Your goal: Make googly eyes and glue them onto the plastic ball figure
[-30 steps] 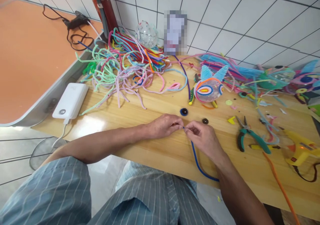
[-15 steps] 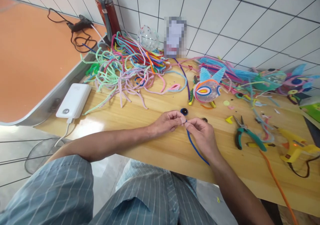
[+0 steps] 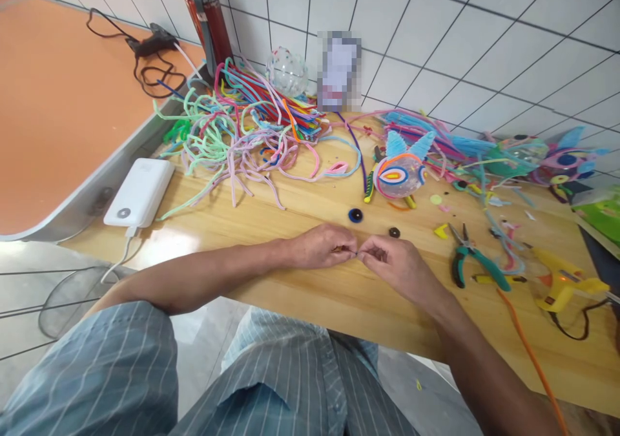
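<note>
Pinching a tiny dark strand at the near edge of a wooden table

Looking along the head view, I see a person in a striped blue shirt working over the wooden table. The left hand comes in with its thumb and index finger pressed together at the tips. Facing it, the right hand makes the same kind of pinch, its fingers curled. Between the two sets of fingertips sits a dark strand, gripped from both sides; so little of it shows that I cannot tell its full shape.

Just beyond the hands lie a blue-rimmed black disc and, near the right knuckles, a smaller dark disc. Farther back, a clear ball with light-blue ears rests on or against a green-and-yellow tool. Over to the right are teal-handled pliers, a yellow cutter partly behind their handles, a yellow glue gun and a long orange strip.

Along the left, a tangle of fuzzy strips spreads out in green, pink and lilac. In front of it lies a white power bank with a cable plugged in. Behind, a red bottle stands by the tiled wall.
</note>
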